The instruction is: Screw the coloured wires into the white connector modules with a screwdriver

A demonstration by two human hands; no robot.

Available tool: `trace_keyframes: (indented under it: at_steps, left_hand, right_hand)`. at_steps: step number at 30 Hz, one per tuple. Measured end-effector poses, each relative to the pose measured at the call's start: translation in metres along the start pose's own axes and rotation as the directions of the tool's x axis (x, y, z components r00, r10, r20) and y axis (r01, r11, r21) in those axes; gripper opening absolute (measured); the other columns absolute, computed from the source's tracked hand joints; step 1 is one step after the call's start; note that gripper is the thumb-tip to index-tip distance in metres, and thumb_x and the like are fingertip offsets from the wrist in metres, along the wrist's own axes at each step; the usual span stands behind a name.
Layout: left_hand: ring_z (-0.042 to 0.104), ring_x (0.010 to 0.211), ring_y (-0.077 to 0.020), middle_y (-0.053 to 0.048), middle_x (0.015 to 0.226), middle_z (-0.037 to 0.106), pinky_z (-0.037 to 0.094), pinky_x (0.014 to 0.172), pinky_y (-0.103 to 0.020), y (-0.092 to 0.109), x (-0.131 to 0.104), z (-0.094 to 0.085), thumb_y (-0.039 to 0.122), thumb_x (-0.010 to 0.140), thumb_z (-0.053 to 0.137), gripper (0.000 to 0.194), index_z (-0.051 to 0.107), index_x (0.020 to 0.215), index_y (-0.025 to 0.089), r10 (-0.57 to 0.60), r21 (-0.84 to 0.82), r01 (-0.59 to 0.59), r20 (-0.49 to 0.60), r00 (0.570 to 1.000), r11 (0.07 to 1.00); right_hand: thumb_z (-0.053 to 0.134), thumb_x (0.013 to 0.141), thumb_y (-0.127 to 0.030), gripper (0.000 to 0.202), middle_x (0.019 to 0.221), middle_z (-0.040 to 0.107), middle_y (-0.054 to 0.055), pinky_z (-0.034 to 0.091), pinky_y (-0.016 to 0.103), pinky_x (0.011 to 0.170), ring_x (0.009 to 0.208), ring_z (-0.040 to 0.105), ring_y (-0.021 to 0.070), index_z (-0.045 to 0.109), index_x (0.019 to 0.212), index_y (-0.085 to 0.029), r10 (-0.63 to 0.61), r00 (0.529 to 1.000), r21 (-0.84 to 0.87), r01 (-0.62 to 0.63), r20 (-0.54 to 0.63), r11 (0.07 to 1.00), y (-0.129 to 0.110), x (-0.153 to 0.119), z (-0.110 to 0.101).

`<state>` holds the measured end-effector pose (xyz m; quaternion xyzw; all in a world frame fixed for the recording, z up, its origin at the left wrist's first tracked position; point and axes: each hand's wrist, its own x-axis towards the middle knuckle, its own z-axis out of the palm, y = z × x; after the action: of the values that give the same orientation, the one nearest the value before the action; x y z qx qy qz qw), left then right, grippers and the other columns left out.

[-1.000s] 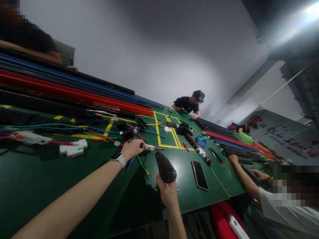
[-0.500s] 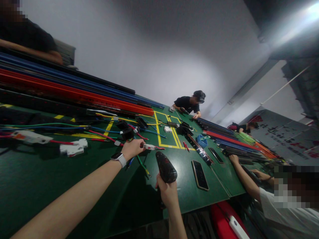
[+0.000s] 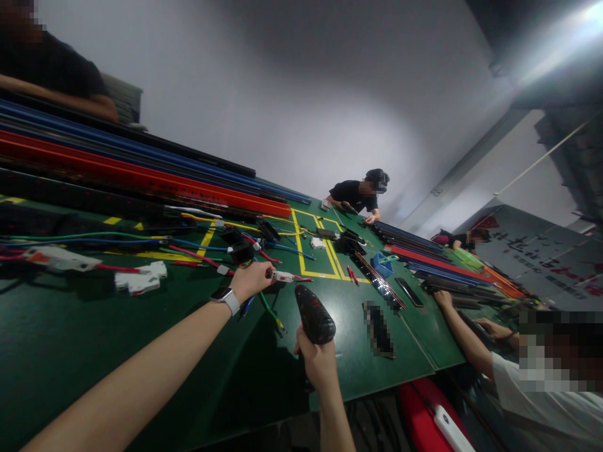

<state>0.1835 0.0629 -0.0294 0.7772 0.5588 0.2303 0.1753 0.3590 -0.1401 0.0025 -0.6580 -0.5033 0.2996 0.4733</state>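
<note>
My left hand (image 3: 252, 280), with a watch on its wrist, is closed on a small white connector block (image 3: 282, 276) low over the green table. A short red lead (image 3: 303, 279) sticks out of the block's right end. My right hand (image 3: 318, 361) grips the handle of a black cordless drill (image 3: 315, 316). The drill's rounded body tilts up toward the connector and stays apart from it. Beside my left hand lie black wired housings (image 3: 240, 250). Below that hand, a green-yellow wire (image 3: 272, 312) hangs over the table.
A phone (image 3: 379, 329) lies right of the drill. Long red (image 3: 141, 174) and blue rails run along the left back. A white plastic part (image 3: 141, 278) lies at left, a blue bin (image 3: 382, 265) further right. A co-worker's arm (image 3: 464, 333) reaches in at right; other people sit around the table.
</note>
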Motion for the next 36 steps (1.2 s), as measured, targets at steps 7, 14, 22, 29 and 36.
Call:
trace_keyframes:
  at_steps: [7,14,22,29,36]
  left_hand:
    - [0.072,0.101,-0.0244,-0.003,0.11,0.078,0.048,0.073,-0.027,0.0023,-0.0008,-0.0009,0.047,0.081,0.067,0.035,0.074,0.111,0.032,-0.017,0.008,0.017,-0.002,1.0,1.0]
    - [0.072,0.098,-0.024,-0.002,0.108,0.078,0.048,0.072,-0.028,0.0006,-0.001,0.0009,0.048,0.081,0.067,0.034,0.074,0.111,0.033,0.001,0.012,0.0,-0.023,1.0,1.0]
    - [0.071,0.101,-0.0244,-0.002,0.11,0.078,0.049,0.074,-0.028,0.0019,-0.0013,-0.0012,0.048,0.081,0.067,0.034,0.074,0.111,0.034,-0.005,0.0,0.005,-0.008,1.0,1.0]
    - [0.071,0.1,-0.024,-0.002,0.111,0.078,0.048,0.074,-0.028,0.0009,-0.001,0.0,0.048,0.081,0.067,0.034,0.073,0.111,0.033,0.001,0.0,-0.001,-0.012,1.0,1.0]
    - [0.071,0.099,-0.0229,0.0,0.11,0.078,0.047,0.071,-0.027,-0.0017,0.0,0.003,0.048,0.081,0.068,0.034,0.073,0.111,0.033,0.01,0.007,-0.01,-0.017,1.0,1.0]
  right_hand:
    - [0.062,0.08,-0.036,0.018,0.058,0.062,0.0,0.046,0.028,0.061,0.057,0.059,0.0174,0.064,0.073,-0.019,0.038,0.999,0.028,-0.039,0.029,0.999,-0.001,-0.0001,-0.0012]
    - [0.062,0.079,-0.037,0.02,0.057,0.062,0.001,0.047,0.029,0.062,0.058,0.059,0.0186,0.063,0.07,-0.02,0.037,0.999,0.025,-0.038,0.027,0.999,-0.007,-0.0007,-0.0015]
    - [0.062,0.079,-0.039,0.021,0.057,0.062,0.001,0.046,0.028,0.061,0.058,0.059,0.0183,0.063,0.07,-0.02,0.052,0.998,0.014,-0.053,0.019,0.999,-0.0076,-0.0011,-0.0015]
    - [0.063,0.08,-0.036,0.019,0.057,0.062,0.001,0.046,0.027,0.059,0.056,0.058,0.0175,0.064,0.073,-0.019,0.038,0.999,0.034,-0.039,0.031,0.999,-0.0066,-0.0012,-0.0016]
    - [0.062,0.082,-0.034,0.017,0.057,0.061,-0.001,0.046,0.028,0.061,0.058,0.059,0.0179,0.065,0.077,-0.018,0.011,0.999,0.042,-0.012,0.033,0.999,-0.0014,-0.0005,-0.0009]
